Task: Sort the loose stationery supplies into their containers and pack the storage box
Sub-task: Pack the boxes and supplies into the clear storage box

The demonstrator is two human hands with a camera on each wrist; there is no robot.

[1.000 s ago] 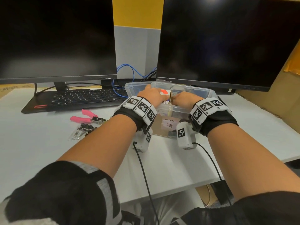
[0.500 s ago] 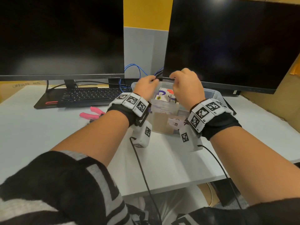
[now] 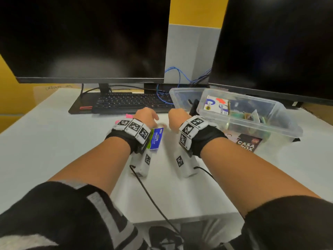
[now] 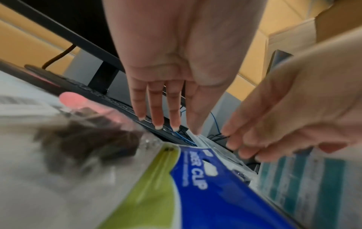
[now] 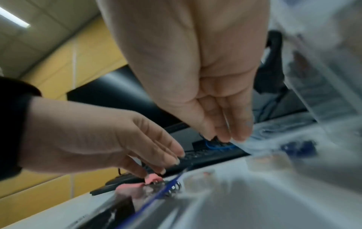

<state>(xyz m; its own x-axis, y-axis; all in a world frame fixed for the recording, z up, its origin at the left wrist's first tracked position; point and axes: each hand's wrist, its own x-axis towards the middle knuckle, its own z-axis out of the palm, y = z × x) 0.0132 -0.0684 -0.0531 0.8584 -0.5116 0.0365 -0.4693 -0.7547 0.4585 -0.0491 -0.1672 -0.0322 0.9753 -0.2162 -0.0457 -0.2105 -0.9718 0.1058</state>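
White desk (image 3: 54, 150) under two dark monitors: both hands hover low, side by side, fingers straight and loose, holding nothing. Left hand (image 3: 146, 115) hangs over a binder-clip pack (image 3: 155, 138) (blue-and-green card), pink pliers (image 3: 128, 116) just beyond it. Right hand (image 3: 177, 118) sits just left of the clear box (image 3: 281, 123), which holds packets.

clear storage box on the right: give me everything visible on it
The clear plastic storage box is rectangular with a rolled rim, lidless, and tilted, its near end resting on a dark "CASA BOX" card. It sits on the white desk below the right monitor. Inside are a white printed packet and greenish items. Neither hand touches it.
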